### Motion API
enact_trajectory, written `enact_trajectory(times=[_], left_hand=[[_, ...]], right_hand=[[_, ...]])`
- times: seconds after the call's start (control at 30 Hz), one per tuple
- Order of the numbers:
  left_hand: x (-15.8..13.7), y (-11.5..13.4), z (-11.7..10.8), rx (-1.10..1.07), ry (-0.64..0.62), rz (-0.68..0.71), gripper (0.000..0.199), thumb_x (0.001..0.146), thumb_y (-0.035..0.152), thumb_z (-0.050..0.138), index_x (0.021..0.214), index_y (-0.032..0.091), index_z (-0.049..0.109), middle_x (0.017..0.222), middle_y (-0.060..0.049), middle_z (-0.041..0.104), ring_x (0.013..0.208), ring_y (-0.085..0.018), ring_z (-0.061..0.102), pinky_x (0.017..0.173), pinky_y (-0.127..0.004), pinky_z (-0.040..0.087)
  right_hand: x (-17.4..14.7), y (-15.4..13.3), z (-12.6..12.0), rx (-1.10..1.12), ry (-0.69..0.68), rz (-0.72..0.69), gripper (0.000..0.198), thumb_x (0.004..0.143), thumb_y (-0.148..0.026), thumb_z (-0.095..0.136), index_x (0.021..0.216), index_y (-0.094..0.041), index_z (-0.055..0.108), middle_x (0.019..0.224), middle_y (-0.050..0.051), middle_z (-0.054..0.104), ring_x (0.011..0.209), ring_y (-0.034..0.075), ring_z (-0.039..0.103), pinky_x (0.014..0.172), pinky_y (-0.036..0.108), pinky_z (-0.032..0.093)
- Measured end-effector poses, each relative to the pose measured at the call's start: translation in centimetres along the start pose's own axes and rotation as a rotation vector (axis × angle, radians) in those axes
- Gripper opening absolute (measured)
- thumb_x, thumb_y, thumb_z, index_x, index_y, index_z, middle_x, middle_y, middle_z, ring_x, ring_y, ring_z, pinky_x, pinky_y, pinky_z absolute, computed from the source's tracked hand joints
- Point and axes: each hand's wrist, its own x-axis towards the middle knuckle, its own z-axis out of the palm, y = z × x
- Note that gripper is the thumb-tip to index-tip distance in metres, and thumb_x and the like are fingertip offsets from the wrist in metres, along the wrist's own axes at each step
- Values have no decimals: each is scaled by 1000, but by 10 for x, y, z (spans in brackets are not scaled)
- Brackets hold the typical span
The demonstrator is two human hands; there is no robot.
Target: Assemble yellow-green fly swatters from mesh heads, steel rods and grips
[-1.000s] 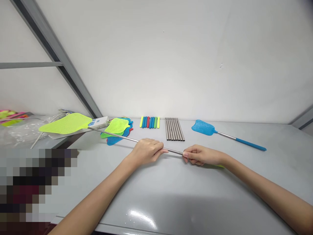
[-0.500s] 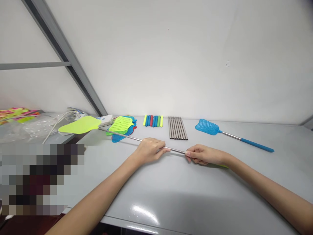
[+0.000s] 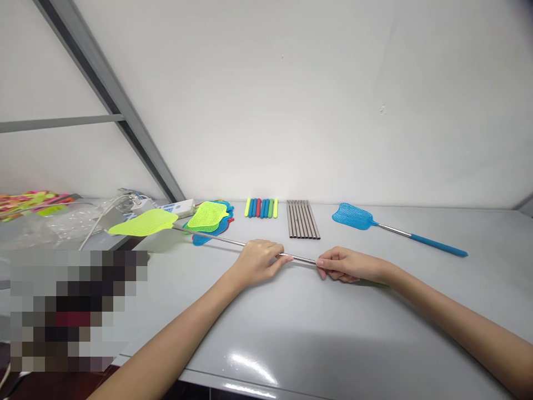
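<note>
A yellow-green fly swatter [image 3: 144, 223] with a long thin metal rod [image 3: 219, 239] is held above the table, its head out to the left. My left hand [image 3: 261, 261] is closed around the middle of the rod, palm down. Farther right, my right hand [image 3: 339, 263] pinches the swatter near the rod's lower end. Part of a yellow-green handle [image 3: 375, 283] shows beneath the right wrist; the rest is hidden by the hand.
Behind the hands lie stacked swatter heads [image 3: 208, 216], a row of coloured handle sleeves [image 3: 261, 208] and several metal tubes [image 3: 303, 219]. A blue fly swatter [image 3: 437, 244] rests at right. A power strip [image 3: 181, 208], cables and plastic bags [image 3: 54, 230] crowd the left.
The yellow-green swatter head and my left hand have shifted slightly right and down, partly with the view itself. My right hand is nearly still, and both grips look the same.
</note>
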Motion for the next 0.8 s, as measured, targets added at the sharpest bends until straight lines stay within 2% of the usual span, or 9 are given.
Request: enact_trajectory(times=[0.63, 0.8], left_hand=[[1, 5, -5, -53, -34, -33, 35, 87, 41, 33, 74, 18, 57, 61, 0, 54, 57, -11, 48, 55, -24, 31], [2, 15, -4, -57, -23, 2, 30, 87, 38, 34, 81, 19, 56, 70, -1, 55, 63, -13, 49, 59, -26, 33]], right_hand=[[0, 0, 0, 23, 1, -22, 38, 81, -49, 42, 74, -13, 53, 51, -8, 27, 36, 2, 19, 31, 16, 17], [1, 0, 1, 20, 8, -24, 39, 80, -50, 42, 74, -13, 53, 50, -8, 28, 35, 2, 19, 30, 16, 18]])
